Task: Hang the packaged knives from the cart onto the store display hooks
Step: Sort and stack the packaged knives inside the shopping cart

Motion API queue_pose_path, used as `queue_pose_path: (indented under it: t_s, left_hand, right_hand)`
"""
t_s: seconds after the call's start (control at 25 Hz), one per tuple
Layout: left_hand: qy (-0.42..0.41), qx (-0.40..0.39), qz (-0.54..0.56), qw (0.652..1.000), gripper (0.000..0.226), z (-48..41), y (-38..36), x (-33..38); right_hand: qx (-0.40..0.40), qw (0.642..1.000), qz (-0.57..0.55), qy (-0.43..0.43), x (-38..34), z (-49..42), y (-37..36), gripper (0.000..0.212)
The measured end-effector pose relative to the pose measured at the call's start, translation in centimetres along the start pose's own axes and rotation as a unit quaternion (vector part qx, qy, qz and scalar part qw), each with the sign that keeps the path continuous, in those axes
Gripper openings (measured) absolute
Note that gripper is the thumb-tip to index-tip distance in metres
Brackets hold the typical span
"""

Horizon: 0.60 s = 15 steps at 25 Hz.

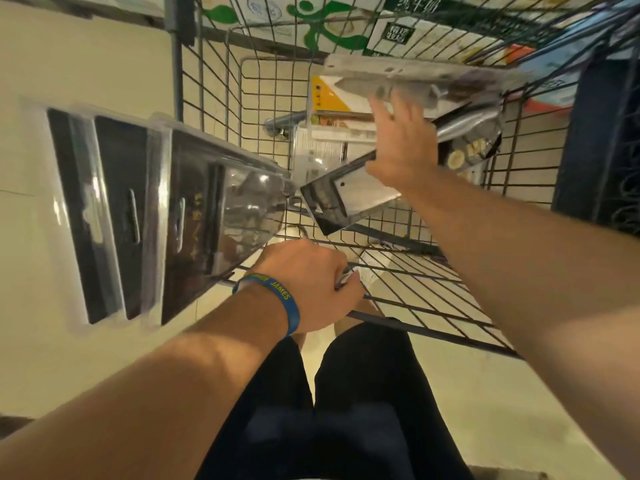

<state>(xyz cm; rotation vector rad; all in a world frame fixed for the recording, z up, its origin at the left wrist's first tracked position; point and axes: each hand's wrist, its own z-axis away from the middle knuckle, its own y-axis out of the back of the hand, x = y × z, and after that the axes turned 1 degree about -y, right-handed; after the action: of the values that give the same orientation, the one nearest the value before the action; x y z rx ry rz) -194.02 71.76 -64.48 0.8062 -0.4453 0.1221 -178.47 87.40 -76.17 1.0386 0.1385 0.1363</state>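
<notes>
Down inside the cart: several packaged knives lie loose in a pile at the far end of the wire basket, overlapping each other.
Cleaver pack: black card with a broad pale blade under clear plastic, lying tilted at the near side of the pile, partly under the right wrist.
Clear pack: long blister pack holding a knife, lying across the top of the pile and blurred; its lower edge meets the right fingertips.
Right hand: reached out over the pile with the palm down and the fingers stretched straight; they touch the clear pack, and no curled grip shows.
Left hand: fingers curled tight at the near rim of the cart, gripping the near end of the held packs; the exact contact is hidden behind the knuckles.
Held packs: three or so dark blister packs fanned out to the left of the cart, above the floor, hang slots visible near their far ends.
Wristband: blue with yellow lettering, on the left wrist.
Floor: pale and glossy.
Trousers: black, directly below the camera.
Cartons: green-and-white printed boxes beyond the far wall of the cart.
</notes>
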Motion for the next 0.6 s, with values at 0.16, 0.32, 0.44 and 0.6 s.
queue_pose_path:
  t_s: [0.16, 0.32, 0.44, 0.6]
  left_hand:
    - [0.006, 0.010, -0.005, 1.000, 0.044, -0.2, -0.3, -0.1]
    - [-0.003, 0.013, -0.012, 1.000, 0.044, -0.2, -0.4, 0.0]
    - [-0.005, 0.016, -0.010, 1.000, 0.042, -0.2, -0.3, 0.0]
    - [-0.008, 0.030, 0.003, 1.000, 0.043, 0.0, -0.2, 0.1]
  right_hand:
    - [-0.086, 0.979, 0.151, 0.110, 1.9, 0.6, -2.8, 0.097]
    - [-0.012, 0.973, 0.188, 0.135, 2.5, 3.4, -5.5, 0.090]
    - [0.004, 0.971, 0.191, 0.147, 2.2, 2.5, -5.1, 0.083]
    - [-0.008, 0.968, 0.174, 0.181, 0.9, 0.0, -3.3, 0.062]
